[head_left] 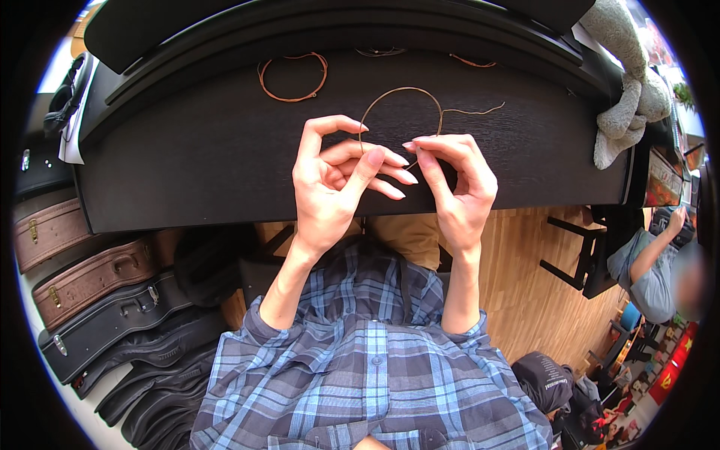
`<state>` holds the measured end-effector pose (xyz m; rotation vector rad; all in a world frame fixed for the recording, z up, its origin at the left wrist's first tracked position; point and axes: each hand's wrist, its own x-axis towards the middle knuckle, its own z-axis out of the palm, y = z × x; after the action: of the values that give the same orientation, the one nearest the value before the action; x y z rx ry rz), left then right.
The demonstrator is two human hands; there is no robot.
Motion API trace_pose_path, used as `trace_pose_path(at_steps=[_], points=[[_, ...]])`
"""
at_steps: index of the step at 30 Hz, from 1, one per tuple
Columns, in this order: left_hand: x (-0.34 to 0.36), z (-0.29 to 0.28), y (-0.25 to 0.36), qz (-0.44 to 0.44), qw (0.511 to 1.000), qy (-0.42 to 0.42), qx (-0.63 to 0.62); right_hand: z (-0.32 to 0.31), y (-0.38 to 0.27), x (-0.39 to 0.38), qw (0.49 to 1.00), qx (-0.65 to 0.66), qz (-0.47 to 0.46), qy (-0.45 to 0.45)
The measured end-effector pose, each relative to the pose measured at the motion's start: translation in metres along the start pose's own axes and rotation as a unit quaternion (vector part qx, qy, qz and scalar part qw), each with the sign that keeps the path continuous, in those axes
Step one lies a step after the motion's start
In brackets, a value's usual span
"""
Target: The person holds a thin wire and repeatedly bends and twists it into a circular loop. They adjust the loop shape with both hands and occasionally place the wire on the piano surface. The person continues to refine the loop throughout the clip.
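Note:
A thin brass-coloured guitar string (pixel 401 88), bent into a loop, is held up over the black tabletop (pixel 225 172). My left hand (pixel 330 169) is closed on the loop's left side, between thumb and fingers, with the index finger raised. Thumb and fingertips of my right hand (pixel 459 172) pinch the loop at its lower right. From the loop's right side one loose end sticks out, slightly wavy. My fingers cover part of the loop's lower edge. Beyond my left hand lies a coiled copper-coloured string (pixel 324 75) on the tabletop.
Farther back lie another copper-coloured string (pixel 474 63) and a silvery one (pixel 380 52). A grey plush toy (pixel 622 124) hangs over the right end. Brown and black instrument cases (pixel 97 277) line the left. At right are a black stool (pixel 592 259) and another person (pixel 649 270).

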<state>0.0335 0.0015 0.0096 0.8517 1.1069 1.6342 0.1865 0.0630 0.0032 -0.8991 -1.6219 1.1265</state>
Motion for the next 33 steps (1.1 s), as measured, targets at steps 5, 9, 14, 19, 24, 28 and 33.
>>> trace_pose_path(at_steps=[5,9,14,19,24,28,33], points=[[0.001,0.001,0.001,-0.004,1.000,0.006,-0.007,0.001,0.003,0.000,0.999,-0.035,-0.007,0.003],[0.001,-0.002,0.005,-0.028,0.999,-0.003,-0.030,0.000,0.003,-0.001,0.998,0.064,0.022,0.004],[0.004,-0.011,0.006,-0.075,0.991,-0.019,-0.108,-0.009,0.004,-0.003,0.991,0.132,0.002,-0.024],[0.004,-0.021,0.002,-0.074,0.984,-0.057,-0.155,-0.017,0.009,-0.004,0.968,0.249,0.002,-0.039],[0.003,-0.024,-0.001,-0.064,0.983,-0.063,-0.160,-0.017,0.010,-0.005,0.965,0.261,0.000,-0.024],[0.002,-0.022,0.000,-0.074,0.982,-0.054,-0.167,-0.019,0.007,-0.005,0.961,0.271,0.057,-0.022],[0.003,-0.017,0.001,-0.084,0.984,-0.064,-0.143,-0.023,0.003,0.000,0.929,0.348,0.116,-0.038]])
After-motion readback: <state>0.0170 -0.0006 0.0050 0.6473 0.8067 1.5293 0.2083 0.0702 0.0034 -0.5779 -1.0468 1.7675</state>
